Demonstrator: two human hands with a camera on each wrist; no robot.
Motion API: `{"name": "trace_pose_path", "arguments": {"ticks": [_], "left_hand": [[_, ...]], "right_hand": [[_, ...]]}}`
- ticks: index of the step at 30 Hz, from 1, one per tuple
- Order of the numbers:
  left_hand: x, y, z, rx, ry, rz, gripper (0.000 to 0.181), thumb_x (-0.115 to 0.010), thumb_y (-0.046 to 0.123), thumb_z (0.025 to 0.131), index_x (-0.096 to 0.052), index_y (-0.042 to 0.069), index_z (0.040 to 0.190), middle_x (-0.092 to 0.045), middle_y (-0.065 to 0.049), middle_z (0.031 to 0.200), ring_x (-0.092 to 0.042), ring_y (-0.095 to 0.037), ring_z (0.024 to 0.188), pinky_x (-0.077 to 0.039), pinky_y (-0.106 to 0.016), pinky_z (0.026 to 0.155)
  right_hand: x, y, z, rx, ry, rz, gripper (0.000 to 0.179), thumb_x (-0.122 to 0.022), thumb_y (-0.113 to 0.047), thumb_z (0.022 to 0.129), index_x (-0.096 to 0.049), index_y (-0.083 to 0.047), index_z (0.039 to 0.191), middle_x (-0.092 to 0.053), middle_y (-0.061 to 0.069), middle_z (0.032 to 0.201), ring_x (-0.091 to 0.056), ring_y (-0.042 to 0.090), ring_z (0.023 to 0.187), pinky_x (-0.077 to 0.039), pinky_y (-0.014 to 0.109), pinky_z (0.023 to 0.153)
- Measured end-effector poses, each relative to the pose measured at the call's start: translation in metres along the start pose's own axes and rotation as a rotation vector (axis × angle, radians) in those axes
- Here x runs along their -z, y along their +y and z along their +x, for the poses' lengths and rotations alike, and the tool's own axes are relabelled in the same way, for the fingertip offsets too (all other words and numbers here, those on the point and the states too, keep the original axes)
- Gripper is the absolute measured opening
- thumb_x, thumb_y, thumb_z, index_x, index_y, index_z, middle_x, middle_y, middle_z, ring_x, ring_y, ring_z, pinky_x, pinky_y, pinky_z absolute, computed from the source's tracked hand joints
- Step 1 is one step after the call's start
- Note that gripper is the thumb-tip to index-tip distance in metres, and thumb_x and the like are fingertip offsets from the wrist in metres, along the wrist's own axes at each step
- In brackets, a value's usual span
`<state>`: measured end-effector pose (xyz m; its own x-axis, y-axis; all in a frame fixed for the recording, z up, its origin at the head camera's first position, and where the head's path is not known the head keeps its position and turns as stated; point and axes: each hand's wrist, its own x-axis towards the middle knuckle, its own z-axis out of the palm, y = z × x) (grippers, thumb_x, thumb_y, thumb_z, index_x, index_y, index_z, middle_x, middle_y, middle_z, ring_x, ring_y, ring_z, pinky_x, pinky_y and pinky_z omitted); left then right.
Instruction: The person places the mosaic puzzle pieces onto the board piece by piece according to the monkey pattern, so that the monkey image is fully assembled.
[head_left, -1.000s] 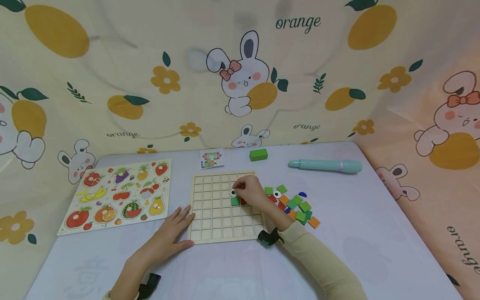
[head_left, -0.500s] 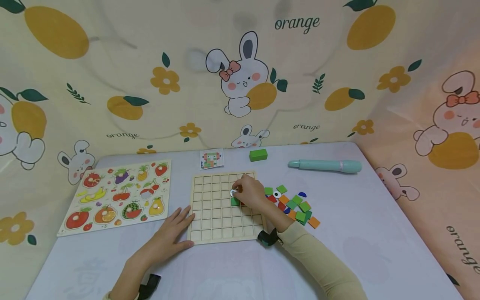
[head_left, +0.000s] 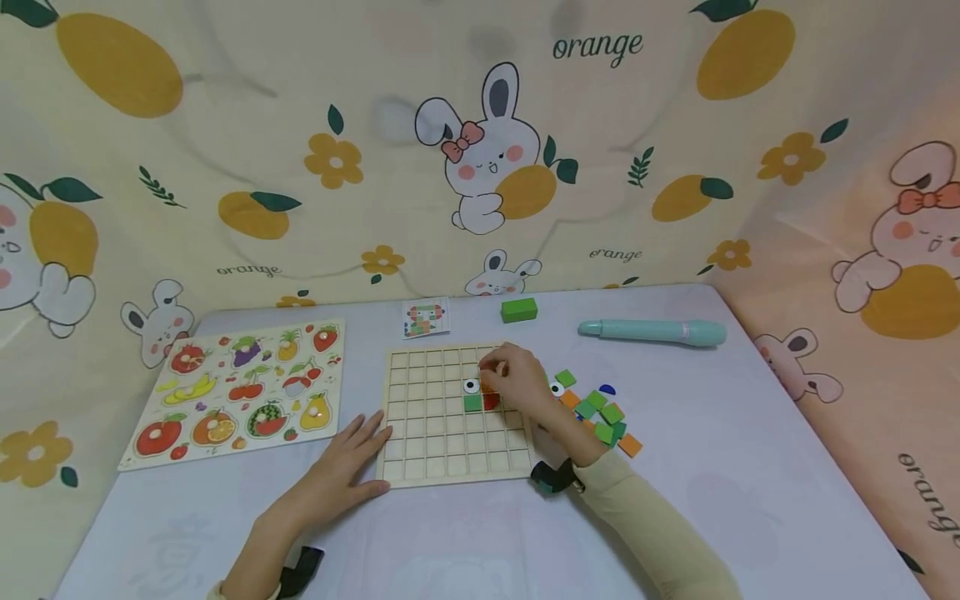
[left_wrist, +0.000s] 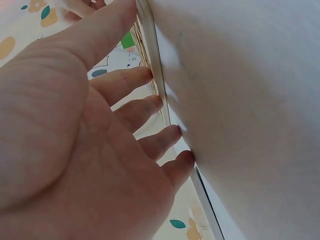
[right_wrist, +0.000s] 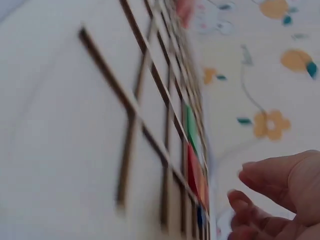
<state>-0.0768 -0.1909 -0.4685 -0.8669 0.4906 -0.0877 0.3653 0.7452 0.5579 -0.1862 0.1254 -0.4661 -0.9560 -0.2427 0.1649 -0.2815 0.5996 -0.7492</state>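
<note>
A wooden grid board (head_left: 420,457) lies on the table. My left hand (head_left: 341,467) is at its left edge with fingers spread, fingertips (left_wrist: 155,102) against the side. In the grid sit a round eye piece (head_left: 471,386), a green tile (head_left: 472,403) below it and a red tile (head_left: 491,402) beside the green. My right hand (head_left: 517,379) is over the board's right part, partly hiding an orange piece (head_left: 487,387). In the right wrist view its thumb and forefinger are apart with nothing between them, and a blue piece (right_wrist: 200,216) shows in the grid.
Loose coloured tiles (head_left: 596,400) lie right of the board, partly behind the right arm. Behind the board are a pattern card (head_left: 426,318) and a green block (head_left: 519,311). A teal pen-shaped thing (head_left: 652,332) lies back right, a fruit puzzle board (head_left: 240,392) left.
My right hand has drawn back a little to the right, off the eye piece, uncovering it and the red tile. The left hand stays at the board's edge.
</note>
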Motion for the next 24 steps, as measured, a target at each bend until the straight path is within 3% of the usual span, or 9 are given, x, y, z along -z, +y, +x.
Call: {"name": "trace_pose_path", "arguments": {"ticks": [4, 12, 17, 24], "left_hand": [[-0.001, 0.0, 0.001, 0.0, -0.003, -0.002, 0.075, -0.073, 0.036, 0.09, -0.043, 0.003, 0.15, -0.023, -0.016, 0.162, -0.015, -0.048, 0.147, -0.023, -0.066, 0.111], [0.0, 0.001, 0.0, -0.001, 0.0, 0.008, 0.075, -0.073, 0.036, 0.09, -0.043, 0.002, 0.149, -0.024, -0.017, 0.162, -0.016, -0.049, 0.146, -0.023, -0.067, 0.111], [0.0, 0.001, 0.0, -0.016, 0.008, 0.007, 0.074, -0.073, 0.036, 0.09, -0.043, 0.002, 0.149, -0.024, -0.017, 0.162, -0.016, -0.049, 0.146, -0.024, -0.067, 0.11], [0.0, 0.0, 0.0, -0.019, 0.011, 0.008, 0.075, -0.073, 0.037, 0.09, -0.043, 0.002, 0.149, -0.024, -0.017, 0.162, -0.016, -0.049, 0.146, -0.023, -0.067, 0.11]], "right_hand": [[0.033, 0.021, -0.005, -0.082, -0.013, 0.105, 0.015, -0.07, -0.007, 0.092, -0.074, 0.001, 0.103, -0.07, 0.012, 0.096, -0.062, 0.023, 0.078, -0.05, 0.03, 0.065], [0.091, 0.064, -0.024, -0.251, -0.034, 0.06, 0.025, -0.065, -0.002, 0.094, -0.067, 0.005, 0.117, -0.068, 0.019, 0.11, -0.061, 0.032, 0.1, -0.052, 0.043, 0.089], [0.102, 0.074, -0.031, -0.292, -0.06, 0.069, 0.029, -0.064, -0.002, 0.094, -0.064, 0.004, 0.123, -0.066, 0.02, 0.119, -0.06, 0.034, 0.108, -0.049, 0.049, 0.097], [0.101, 0.076, -0.032, -0.209, -0.105, 0.073, 0.03, -0.065, 0.002, 0.091, -0.065, 0.005, 0.121, -0.066, 0.02, 0.119, -0.058, 0.036, 0.107, -0.048, 0.052, 0.096]]}}
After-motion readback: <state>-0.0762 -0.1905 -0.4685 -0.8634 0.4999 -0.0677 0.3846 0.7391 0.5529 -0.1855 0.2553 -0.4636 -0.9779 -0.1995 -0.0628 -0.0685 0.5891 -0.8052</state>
